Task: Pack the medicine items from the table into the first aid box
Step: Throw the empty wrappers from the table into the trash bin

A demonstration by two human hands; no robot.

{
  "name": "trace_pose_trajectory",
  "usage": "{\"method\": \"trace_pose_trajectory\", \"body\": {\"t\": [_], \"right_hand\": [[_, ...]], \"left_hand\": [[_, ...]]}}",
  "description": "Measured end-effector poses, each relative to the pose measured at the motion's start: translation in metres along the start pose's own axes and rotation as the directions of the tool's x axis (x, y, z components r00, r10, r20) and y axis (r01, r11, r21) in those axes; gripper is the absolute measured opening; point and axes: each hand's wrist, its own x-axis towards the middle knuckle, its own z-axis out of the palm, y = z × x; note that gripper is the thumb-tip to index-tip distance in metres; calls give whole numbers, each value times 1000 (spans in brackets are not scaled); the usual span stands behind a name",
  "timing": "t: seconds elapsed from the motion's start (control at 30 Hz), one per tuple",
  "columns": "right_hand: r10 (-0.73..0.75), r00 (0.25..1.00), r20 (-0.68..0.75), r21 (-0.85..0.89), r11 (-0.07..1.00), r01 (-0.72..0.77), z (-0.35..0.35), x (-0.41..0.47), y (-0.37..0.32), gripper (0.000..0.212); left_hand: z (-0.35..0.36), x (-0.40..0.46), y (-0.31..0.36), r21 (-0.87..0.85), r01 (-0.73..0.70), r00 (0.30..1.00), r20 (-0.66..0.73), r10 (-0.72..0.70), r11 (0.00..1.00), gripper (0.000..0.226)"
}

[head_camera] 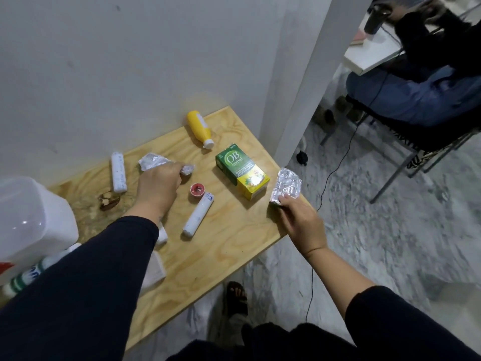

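My left hand (158,186) is closed over a silver foil blister strip (152,162) near the middle of the wooden table (221,243). My right hand (302,222) pinches another foil blister pack (287,185) at the table's right edge. Between them lie a green and yellow OB herbal box (240,171), a small red pot (197,190) and a white roll (198,217). A yellow bottle (199,127) lies on its side near the wall. Another white roll (118,171) lies to the left. The white first aid box (31,217) stands at the far left, partly out of view.
A white and green tube (28,274) and a white box (154,269) sit half hidden under my left sleeve. A wall backs the table and a pillar stands at its right corner. Another person sits on a chair (416,121) at the right. A black cable (328,183) runs over the floor.
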Motion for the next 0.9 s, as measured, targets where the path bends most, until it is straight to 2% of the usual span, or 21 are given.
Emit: {"method": "trace_pose_trajectory", "body": {"t": [0.13, 0.2, 0.33, 0.43, 0.6, 0.7, 0.9], "right_hand": [[22, 989, -144, 22, 1000, -19, -25, 45, -12, 14], [-1, 978, -206, 65, 998, 15, -41, 76, -26, 12], [-9, 981, -193, 240, 969, 56, -68, 138, -81, 17], [-78, 990, -116, 323, 940, 112, -71, 175, -135, 13], [-225, 971, 83, 463, 871, 162, -57, 185, -234, 18], [-330, 919, 217, 538, 826, 170, -42, 166, -286, 29], [-514, 762, 395, 669, 729, 145, -21, 89, -391, 50]], "left_hand": [[-32, 14, 10, -228, 158, 969, -151, -195, 961, 30], [-53, 21, 14, -292, 180, 948, -204, -245, 939, 31], [-104, 25, 14, -457, 192, 900, -270, -341, 868, 28], [-137, 15, 2, -560, 187, 867, -293, -404, 807, 20], [-183, -36, -33, -609, 173, 796, -377, -474, 774, 28], [-205, -88, -59, -648, 192, 756, -382, -531, 738, 22], [-238, -235, -105, -638, 382, 652, -326, -684, 669, 51]]}}
